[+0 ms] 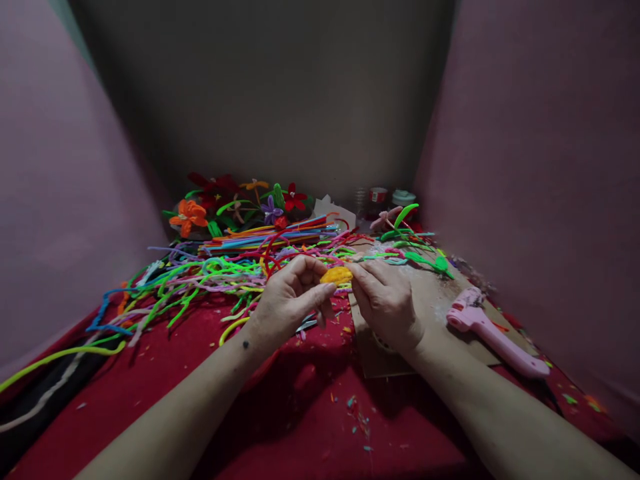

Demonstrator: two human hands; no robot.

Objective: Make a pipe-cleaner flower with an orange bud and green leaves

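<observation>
Pinching a yellow piece [337,276] between them, left hand [293,293] and right hand [387,301] grip opposite ends; an uneven tug could bend it, a loose fingertip drop it onto the desk [280,427] below.

Hands [385,297] pinch yellow piece [336,276] above red cloth [165,367].

Fuzzy oval piece [337,276]: yellow. Cloth table cover [140,357]: red. Angled plastic tool [495,337]: pink. Flat cardboard sheet [427,293]: brown, white-specked. Shadowed rear wall [280,93]: apparently grey.
</observation>
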